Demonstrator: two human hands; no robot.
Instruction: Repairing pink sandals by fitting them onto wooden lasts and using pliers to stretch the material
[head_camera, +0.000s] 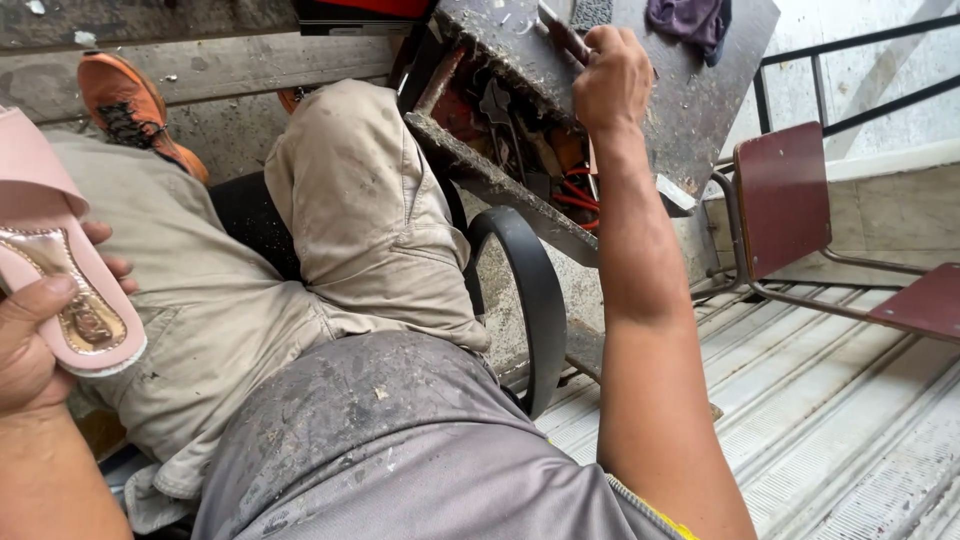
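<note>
- We hold a pink sandal (62, 262) in our left hand (30, 340), at the left edge of the view, above our left thigh.
- The sandal is flat and slim, with a smooth pale-pink sole edge and a broad pink strap rising at its top; its footbed is a shiny metallic gold insole, creased and embossed near the heel.
- The left hand is closed around the heel end: the thumb presses on the insole and the fingertips show from beneath the far edge.
- Our right hand (610, 80) reaches up to a grimy metal workbench (700, 100), curled tight round a slim dark-handled tool (562, 35); we cannot tell what kind of tool it is.
- The bench top is rough, dark and speckled with pale shavings; under its edge an open tray holds rusty metal tools and red wire (575, 195).
- A purple cloth (690, 20) lies crumpled on the bench's far side.
- Our beige trousers (350, 220) and grey shirt (400, 440) are dusty and stained; an orange shoe (125, 105) rests on the concrete floor.
- A black curved armrest (535, 290) stands beside our hip, and a dark-red chair (790, 200) with a thin metal frame stands on ribbed metal sheeting (840, 430) to the right.
</note>
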